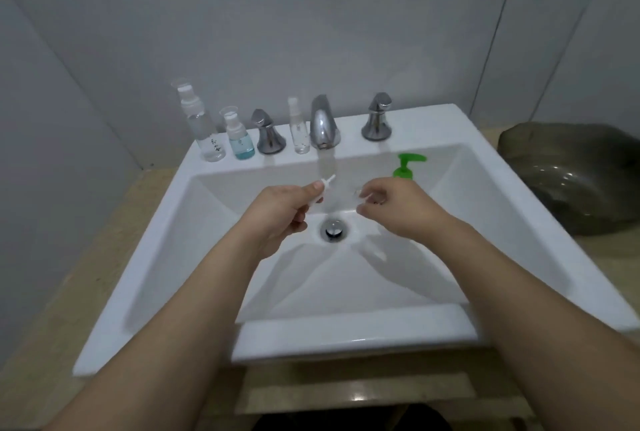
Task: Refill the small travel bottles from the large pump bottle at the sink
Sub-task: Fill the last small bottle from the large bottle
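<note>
Two hands over sink | left hand pinches white sprayer | right hand curled — contents unclear

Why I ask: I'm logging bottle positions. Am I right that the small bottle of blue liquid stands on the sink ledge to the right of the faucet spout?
Not quite. The head view shows the blue-liquid bottle on the sink ledge left of the faucet spout, between the tall clear bottle and the left tap handle.
</note>
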A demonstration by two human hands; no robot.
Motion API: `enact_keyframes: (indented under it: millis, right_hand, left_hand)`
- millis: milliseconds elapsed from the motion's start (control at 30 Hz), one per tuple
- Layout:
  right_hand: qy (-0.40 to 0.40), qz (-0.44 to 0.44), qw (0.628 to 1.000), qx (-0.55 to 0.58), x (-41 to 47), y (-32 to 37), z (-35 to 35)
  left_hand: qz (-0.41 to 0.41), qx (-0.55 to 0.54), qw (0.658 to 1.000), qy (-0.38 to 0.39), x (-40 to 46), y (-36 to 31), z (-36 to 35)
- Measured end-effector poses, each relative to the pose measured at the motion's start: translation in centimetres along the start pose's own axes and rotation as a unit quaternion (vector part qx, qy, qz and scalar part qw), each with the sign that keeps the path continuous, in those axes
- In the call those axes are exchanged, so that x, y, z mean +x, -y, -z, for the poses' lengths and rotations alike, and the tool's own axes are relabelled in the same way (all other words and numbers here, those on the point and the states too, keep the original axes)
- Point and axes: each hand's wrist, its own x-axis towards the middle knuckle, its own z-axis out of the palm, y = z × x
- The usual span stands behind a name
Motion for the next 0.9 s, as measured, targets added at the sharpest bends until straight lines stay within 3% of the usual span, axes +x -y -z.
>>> enact_keyframes:
  millis: [133,267,400,600,900]
  right_hand:
    - [-0.033,-0.010,0.999,0.038,-1.6,-3.3,3.8]
    - [-0.078,-0.028,0.993,0.085,-2.5,-6.3,5.4]
    - [-0.068,-0.029,0.995,0.073,-1.9,-7.1,5.0]
    - [-0.074,-0.026,0.997,0.011,-0.7,-7.2,4.7]
    - [-0.088,-0.040,0.994,-0.049,0.2,-6.7,5.2]
  left_hand:
    - [-0.062,0.010,0.998,0.005,-0.7,-0.6,-4.6]
    - [-0.100,0.029,0.992,-0.065,0.0,-2.4,-9.0]
    - [-0.143,0.082,0.974,-0.158,2.6,-3.5,-11.6]
    - [-0.137,0.131,0.945,-0.268,8.0,-3.5,-11.9]
    - [-0.097,0.194,0.935,-0.282,10.0,-4.8,-12.0]
